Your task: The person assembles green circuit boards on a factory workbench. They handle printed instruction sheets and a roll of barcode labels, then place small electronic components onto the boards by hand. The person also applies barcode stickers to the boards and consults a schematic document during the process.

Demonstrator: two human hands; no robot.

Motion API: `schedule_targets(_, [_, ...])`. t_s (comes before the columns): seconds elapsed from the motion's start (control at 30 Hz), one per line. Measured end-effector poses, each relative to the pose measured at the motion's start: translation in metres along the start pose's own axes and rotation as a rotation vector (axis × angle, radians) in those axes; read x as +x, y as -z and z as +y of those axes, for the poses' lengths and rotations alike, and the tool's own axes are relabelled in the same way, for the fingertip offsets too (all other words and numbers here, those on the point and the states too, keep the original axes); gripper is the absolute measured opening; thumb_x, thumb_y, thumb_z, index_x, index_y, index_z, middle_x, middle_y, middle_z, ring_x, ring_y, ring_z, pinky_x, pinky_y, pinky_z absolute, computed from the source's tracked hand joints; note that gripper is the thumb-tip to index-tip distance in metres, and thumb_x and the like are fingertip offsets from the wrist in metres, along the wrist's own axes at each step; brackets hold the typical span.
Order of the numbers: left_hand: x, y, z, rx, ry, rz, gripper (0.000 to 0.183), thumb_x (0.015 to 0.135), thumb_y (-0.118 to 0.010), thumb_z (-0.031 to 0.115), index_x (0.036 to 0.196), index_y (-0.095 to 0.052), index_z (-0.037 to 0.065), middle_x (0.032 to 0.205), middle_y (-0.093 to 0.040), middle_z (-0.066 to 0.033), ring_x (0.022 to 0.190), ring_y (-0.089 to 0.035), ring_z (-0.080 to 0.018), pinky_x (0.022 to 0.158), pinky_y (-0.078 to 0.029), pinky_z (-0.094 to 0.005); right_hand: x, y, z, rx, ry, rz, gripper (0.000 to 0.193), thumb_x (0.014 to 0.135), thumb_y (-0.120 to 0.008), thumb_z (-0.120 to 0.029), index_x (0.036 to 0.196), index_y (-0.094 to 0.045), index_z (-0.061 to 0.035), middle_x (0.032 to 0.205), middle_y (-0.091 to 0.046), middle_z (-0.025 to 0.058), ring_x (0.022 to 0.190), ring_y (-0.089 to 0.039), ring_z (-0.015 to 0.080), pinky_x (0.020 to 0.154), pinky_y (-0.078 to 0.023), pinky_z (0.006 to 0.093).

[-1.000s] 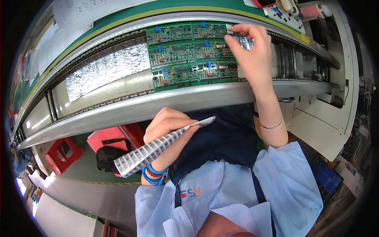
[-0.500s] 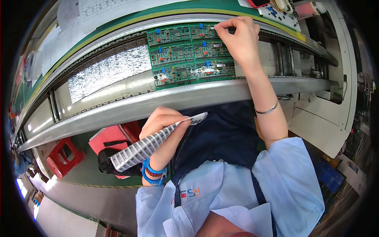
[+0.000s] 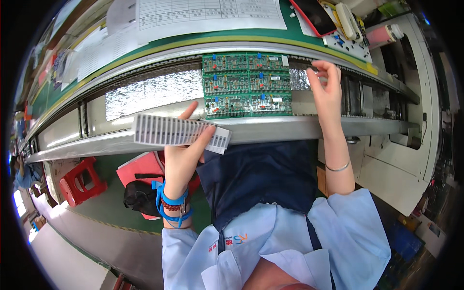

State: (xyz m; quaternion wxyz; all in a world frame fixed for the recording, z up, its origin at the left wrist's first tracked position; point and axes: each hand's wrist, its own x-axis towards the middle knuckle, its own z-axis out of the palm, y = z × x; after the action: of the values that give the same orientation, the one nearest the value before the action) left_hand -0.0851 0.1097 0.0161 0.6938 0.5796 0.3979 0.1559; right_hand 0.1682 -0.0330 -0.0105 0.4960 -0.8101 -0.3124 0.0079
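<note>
A green circuit board panel [image 3: 250, 92], divided into several small boards packed with components, lies across the conveyor rails. Small white labels [image 3: 275, 78] show on its right-hand column. Another white tag [image 3: 284, 60] is at the panel's top right corner. My left hand [image 3: 181, 162] grips a sheet of stickers [image 3: 176, 131] with rows of dark print, thumb on top and forefinger stretched out. The sheet is over the near rail, left of the panel's lower edge. Right of the panel, my right hand [image 3: 328, 87] hovers with fingers loosely curled and thumb apart, nothing visible in it.
The metal near rail [image 3: 270, 130] runs between me and the panel. Printed sheets [image 3: 208, 19], a red-edged phone [image 3: 314, 17] and a pink bottle [image 3: 384, 36] lie beyond the far rail. A red stool [image 3: 82, 181] and a black bag [image 3: 142, 195] are below left.
My right hand has left the panel's top right corner and moved right, its pinch loosened. My left hand has raised the sticker sheet to the near rail and turned it flatter. The view has shifted.
</note>
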Motion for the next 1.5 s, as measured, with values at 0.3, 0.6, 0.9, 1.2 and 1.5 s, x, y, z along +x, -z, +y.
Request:
schedule_targets(0.3, [-0.002,-0.018,0.003,-0.052,0.054,-0.107,0.059,0.081,-0.067,0.007,0.133,-0.040,-0.001,0.079,-0.060,-0.0001,0.055,-0.049,-0.0023,0.040,-0.036,-0.0161,-0.012,0.036,0.004,-0.132,-0.039,-0.037,0.022,0.081,-0.062,-0.008,0.102,-0.055,-0.0064,0.098,-0.049,0.0024,0.083,-0.047,0.0134,0.078,-0.036,0.0256])
schedule_targets(0.6, [0.005,-0.027,-0.003,-0.038,-0.033,-0.140,0.059,0.082,-0.067,0.008,0.133,-0.039,-0.002,0.087,-0.062,-0.0033,0.069,-0.057,-0.0060,0.046,-0.045,-0.0183,0.052,0.033,0.010,-0.214,0.169,-0.098,0.034,0.080,-0.061,-0.008,0.110,-0.049,-0.0028,0.103,-0.049,0.0132,0.094,-0.052,0.0260,0.085,-0.041,0.0347])
schedule_targets(0.9, [0.113,0.003,0.047,0.038,-0.446,-0.067,0.050,0.084,-0.066,0.015,0.128,-0.049,0.001,0.117,-0.056,-0.0083,0.104,-0.054,-0.0133,0.090,-0.043,-0.0266,0.149,-0.009,0.041,-0.664,0.390,-0.031,0.064,0.074,-0.070,-0.025,0.127,-0.038,-0.0079,0.120,-0.048,0.0163,0.113,-0.046,0.0341,0.094,-0.038,0.0436])
schedule_targets(1.2, [0.163,0.010,0.055,-0.073,-0.362,-0.037,0.053,0.079,-0.072,0.014,0.125,-0.050,-0.002,0.099,-0.061,-0.0061,0.091,-0.059,-0.0122,0.080,-0.047,-0.0253,0.177,-0.026,0.043,-0.710,0.161,-0.154,0.082,0.063,-0.073,-0.035,0.131,-0.034,-0.0114,0.116,-0.050,0.0223,0.108,-0.047,0.0391,0.090,-0.036,0.0494])
schedule_targets(1.5, [0.183,0.007,0.046,-0.173,-0.228,-0.070,0.057,0.081,-0.069,0.012,0.127,-0.041,-0.005,0.111,-0.057,-0.0120,0.093,-0.062,-0.0177,0.076,-0.053,-0.0289,0.173,-0.037,0.017,-0.585,0.053,-0.058,0.081,0.063,-0.074,-0.043,0.128,-0.037,-0.0107,0.111,-0.053,0.0238,0.106,-0.048,0.0409,0.087,-0.038,0.0530])
